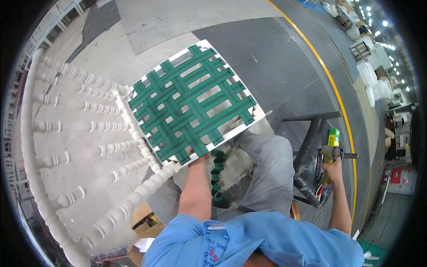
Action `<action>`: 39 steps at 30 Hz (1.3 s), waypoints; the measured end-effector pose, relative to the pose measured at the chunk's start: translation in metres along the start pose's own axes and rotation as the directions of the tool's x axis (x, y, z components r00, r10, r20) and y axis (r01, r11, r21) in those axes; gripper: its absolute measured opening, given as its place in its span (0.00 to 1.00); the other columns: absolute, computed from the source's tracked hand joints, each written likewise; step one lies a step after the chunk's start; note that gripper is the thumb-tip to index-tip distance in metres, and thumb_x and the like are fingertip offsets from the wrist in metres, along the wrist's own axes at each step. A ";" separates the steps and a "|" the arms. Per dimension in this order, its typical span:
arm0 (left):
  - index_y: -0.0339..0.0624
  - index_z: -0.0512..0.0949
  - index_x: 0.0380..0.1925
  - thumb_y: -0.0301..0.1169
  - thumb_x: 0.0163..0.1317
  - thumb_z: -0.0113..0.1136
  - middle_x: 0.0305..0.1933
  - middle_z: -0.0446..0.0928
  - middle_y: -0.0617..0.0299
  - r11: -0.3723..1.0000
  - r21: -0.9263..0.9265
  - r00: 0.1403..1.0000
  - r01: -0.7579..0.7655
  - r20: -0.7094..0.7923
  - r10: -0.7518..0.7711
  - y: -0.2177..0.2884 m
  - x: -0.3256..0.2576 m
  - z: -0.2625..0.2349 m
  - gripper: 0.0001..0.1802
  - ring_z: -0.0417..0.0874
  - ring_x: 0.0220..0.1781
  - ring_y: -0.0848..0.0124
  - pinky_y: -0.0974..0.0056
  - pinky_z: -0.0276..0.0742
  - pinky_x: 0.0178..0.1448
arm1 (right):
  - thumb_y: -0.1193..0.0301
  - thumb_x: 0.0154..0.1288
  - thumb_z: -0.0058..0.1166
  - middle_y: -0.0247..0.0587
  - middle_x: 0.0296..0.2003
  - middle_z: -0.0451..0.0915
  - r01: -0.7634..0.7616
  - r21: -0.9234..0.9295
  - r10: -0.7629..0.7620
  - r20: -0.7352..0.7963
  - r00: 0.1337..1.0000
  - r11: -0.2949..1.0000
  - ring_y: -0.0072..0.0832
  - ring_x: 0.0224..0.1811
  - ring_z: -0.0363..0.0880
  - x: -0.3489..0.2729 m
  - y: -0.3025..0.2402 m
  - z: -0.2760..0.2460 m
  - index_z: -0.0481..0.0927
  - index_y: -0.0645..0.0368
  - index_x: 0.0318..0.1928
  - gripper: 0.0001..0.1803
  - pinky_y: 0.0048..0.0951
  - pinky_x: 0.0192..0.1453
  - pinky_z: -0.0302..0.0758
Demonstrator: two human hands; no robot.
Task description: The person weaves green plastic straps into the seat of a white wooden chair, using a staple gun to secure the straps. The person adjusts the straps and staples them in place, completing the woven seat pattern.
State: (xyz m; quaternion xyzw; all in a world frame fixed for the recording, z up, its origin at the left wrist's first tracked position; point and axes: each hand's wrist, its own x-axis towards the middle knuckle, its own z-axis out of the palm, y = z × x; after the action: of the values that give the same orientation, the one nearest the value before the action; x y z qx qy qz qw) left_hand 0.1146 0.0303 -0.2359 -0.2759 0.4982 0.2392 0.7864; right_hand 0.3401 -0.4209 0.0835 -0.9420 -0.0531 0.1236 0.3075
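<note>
A white chair with turned, beaded spindles lies on its back at the left. Its seat frame (231,132) faces up, crossed by woven green webbing (178,100). My left hand (200,159) is at the seat's near edge, touching the frame from below; its fingers are mostly hidden there. Beside that hand a loose green webbing strip (216,178) hangs in folds toward the floor. Off to the right, my right hand (332,171) is closed around the handle of a yellow-green staple gun (328,153), away from the chair and next to a dark stand.
The dark metal stand (307,147) rises right of my knee (271,155). A small green and yellow box (333,137) shows by the tool. Cardboard boxes (147,229) sit low at the left. A yellow line (322,55) runs along the grey floor; stacked goods lie beyond it.
</note>
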 end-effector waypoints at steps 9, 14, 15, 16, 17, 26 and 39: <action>0.49 0.79 0.33 0.43 0.67 0.52 0.29 0.78 0.61 0.999 -0.013 0.999 0.046 0.010 -0.045 -0.006 -0.006 -0.001 0.13 0.79 0.26 0.62 0.53 0.69 0.26 | 0.62 0.71 0.64 0.29 0.39 0.84 -0.151 0.309 -0.112 0.691 0.714 0.939 0.20 0.38 0.79 -0.071 -0.196 0.142 0.82 0.60 0.52 0.17 0.28 0.43 0.76; 0.49 0.79 0.34 0.42 0.67 0.52 0.30 0.79 0.60 0.998 -0.005 0.998 0.061 0.016 -0.061 -0.001 -0.009 -0.005 0.12 0.79 0.26 0.61 0.52 0.70 0.27 | 0.61 0.72 0.63 0.31 0.35 0.82 -0.096 0.285 -0.177 0.790 0.587 0.954 0.19 0.24 0.75 -0.091 -0.230 0.238 0.80 0.59 0.51 0.17 0.24 0.26 0.73; 0.49 0.79 0.34 0.42 0.68 0.52 0.30 0.79 0.60 0.998 -0.004 0.998 0.065 0.016 -0.065 -0.001 -0.009 -0.006 0.12 0.79 0.26 0.61 0.52 0.70 0.27 | 0.61 0.73 0.62 0.32 0.35 0.81 -0.087 0.274 -0.172 0.791 0.587 0.958 0.19 0.23 0.75 -0.094 -0.233 0.249 0.79 0.60 0.51 0.16 0.24 0.26 0.73; 0.49 0.79 0.34 0.42 0.68 0.52 0.31 0.79 0.59 0.997 -0.002 0.997 0.072 0.013 -0.072 0.001 -0.010 -0.008 0.12 0.79 0.26 0.61 0.52 0.71 0.27 | 0.62 0.73 0.61 0.32 0.34 0.80 -0.081 0.264 -0.167 0.791 0.588 0.961 0.20 0.21 0.75 -0.096 -0.233 0.258 0.79 0.61 0.51 0.16 0.25 0.25 0.73; 0.49 0.79 0.34 0.42 0.68 0.52 0.31 0.79 0.59 0.997 0.003 0.997 0.077 0.013 -0.078 0.001 -0.009 -0.008 0.12 0.79 0.26 0.61 0.52 0.71 0.27 | 0.62 0.73 0.62 0.33 0.34 0.80 -0.076 0.263 -0.168 0.788 0.592 0.962 0.20 0.21 0.75 -0.097 -0.233 0.264 0.78 0.61 0.50 0.16 0.25 0.24 0.73; 0.49 0.79 0.36 0.42 0.68 0.52 0.32 0.80 0.58 0.994 0.031 0.994 0.106 0.003 -0.106 0.001 -0.009 -0.009 0.12 0.80 0.27 0.60 0.50 0.73 0.28 | 0.63 0.72 0.63 0.34 0.32 0.80 0.042 0.137 -0.132 0.754 0.644 0.990 0.20 0.20 0.74 -0.107 -0.238 0.284 0.78 0.62 0.53 0.18 0.26 0.22 0.73; 0.48 0.79 0.37 0.41 0.69 0.53 0.35 0.81 0.55 0.990 0.066 0.992 0.127 0.014 -0.128 -0.001 -0.013 -0.012 0.11 0.81 0.27 0.58 0.47 0.76 0.30 | 0.63 0.70 0.65 0.35 0.27 0.81 0.058 0.171 -0.167 0.747 0.643 0.984 0.21 0.19 0.75 -0.123 -0.239 0.289 0.77 0.63 0.54 0.21 0.29 0.23 0.74</action>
State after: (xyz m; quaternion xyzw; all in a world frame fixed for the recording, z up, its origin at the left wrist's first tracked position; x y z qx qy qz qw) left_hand 0.1027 0.0201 -0.2278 -0.2795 0.4801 0.1746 0.8130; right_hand 0.1389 -0.0863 0.0245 -0.7766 -0.2271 0.4894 0.3253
